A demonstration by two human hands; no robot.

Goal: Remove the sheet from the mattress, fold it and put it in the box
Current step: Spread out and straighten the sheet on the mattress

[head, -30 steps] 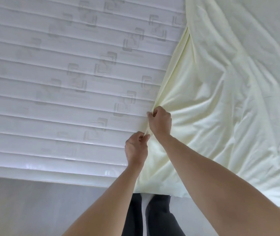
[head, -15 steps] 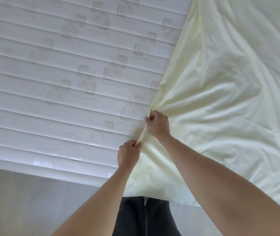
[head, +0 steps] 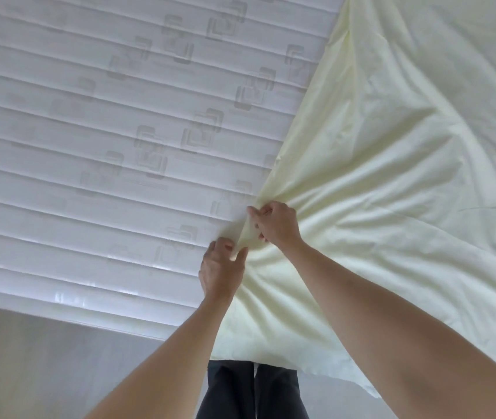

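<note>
On the bare mattress [head: 89, 164], left grip [head: 221, 272] and right grip [head: 277, 223] pinch the sheet [head: 391, 192] edge running diagonally

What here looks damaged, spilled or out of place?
Nothing stands out. The pale yellow fabric sheet is peeled back and wrinkled, as the task expects, baring the white quilted mattress; both hands pinch its edge.
</note>
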